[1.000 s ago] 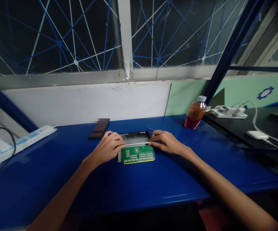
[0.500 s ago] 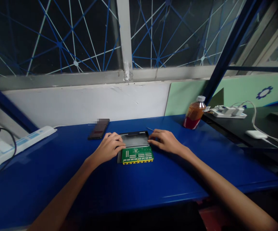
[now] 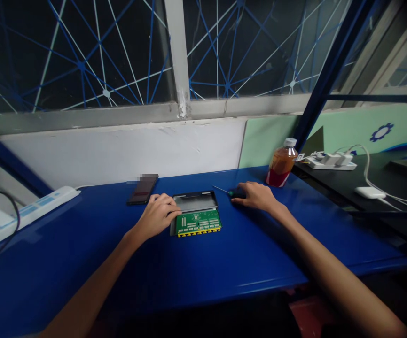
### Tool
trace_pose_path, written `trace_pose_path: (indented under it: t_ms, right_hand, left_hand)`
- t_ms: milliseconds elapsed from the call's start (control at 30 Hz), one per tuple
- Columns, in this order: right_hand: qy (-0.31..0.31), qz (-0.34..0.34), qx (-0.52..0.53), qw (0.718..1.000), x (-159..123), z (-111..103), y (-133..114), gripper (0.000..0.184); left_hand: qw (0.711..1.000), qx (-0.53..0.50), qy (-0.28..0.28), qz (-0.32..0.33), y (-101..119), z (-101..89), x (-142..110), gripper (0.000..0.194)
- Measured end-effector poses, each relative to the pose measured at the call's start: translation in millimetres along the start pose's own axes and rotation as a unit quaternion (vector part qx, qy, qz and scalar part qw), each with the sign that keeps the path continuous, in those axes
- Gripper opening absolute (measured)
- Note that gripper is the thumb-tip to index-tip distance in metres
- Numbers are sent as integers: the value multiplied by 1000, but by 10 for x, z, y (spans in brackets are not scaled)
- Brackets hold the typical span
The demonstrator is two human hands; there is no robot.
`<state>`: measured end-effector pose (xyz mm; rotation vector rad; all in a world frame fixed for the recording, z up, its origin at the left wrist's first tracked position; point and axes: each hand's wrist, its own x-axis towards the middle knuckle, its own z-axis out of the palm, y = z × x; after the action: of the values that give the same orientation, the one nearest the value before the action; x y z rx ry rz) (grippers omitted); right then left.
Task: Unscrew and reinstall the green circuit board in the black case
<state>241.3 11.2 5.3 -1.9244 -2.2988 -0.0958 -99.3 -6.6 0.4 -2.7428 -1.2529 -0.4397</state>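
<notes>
The right hand (image 3: 255,195) had left the casing (image 3: 194,203) and curled over the screwdriver (image 3: 231,193), so only the half-closed left hand (image 3: 160,209) apparently steadied casing and circuit board (image 3: 199,221), at its right (grips indeterminable).

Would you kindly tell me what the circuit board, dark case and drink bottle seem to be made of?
The circuit board looks like coated laminate, smooth and green with pale markings. The dark case has a grey, satin-like sheen inside; metal or plastic, I cannot tell. The drink bottle is probably clear, glossy plastic: amber liquid shows through.
</notes>
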Motion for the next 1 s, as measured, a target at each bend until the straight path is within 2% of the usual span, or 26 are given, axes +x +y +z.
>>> trace_pose_path:
  t_ms: [200,300,433,567,667,767,933,1000]
  right_hand:
    - [-20,-8,21,1000,0,30,0,23]
    - [-14,-9,28,999,4,29,8,21]
    - [36,1,57,998,8,-7,7,26]
    - [123,3,125,985,-2,-88,-17,30]
    - [196,-4,197,961,-13,-146,-41,33]
    - [243,-38,294,923,-21,-190,-75,32]
    - [270,-45,469,840,-23,-320,-202,31]
    - [277,-43,492,824,0,-404,-278,31]
  left_hand:
    - [1000,-8,24,4,-8,27,2,21]
    - [999,-11,44,1,-11,52,8,22]
    - [999,-16,48,-9,-16,82,17,20]
    - [999,-26,44,-10,-28,82,19,20]
    - [999,-19,42,6,-37,60,17,19]
    - [999,-9,45,20,-45,45,13,18]
    - [998,-15,48,24,-40,43,6,18]
    - [998,-22,46,20,-32,42,8,18]
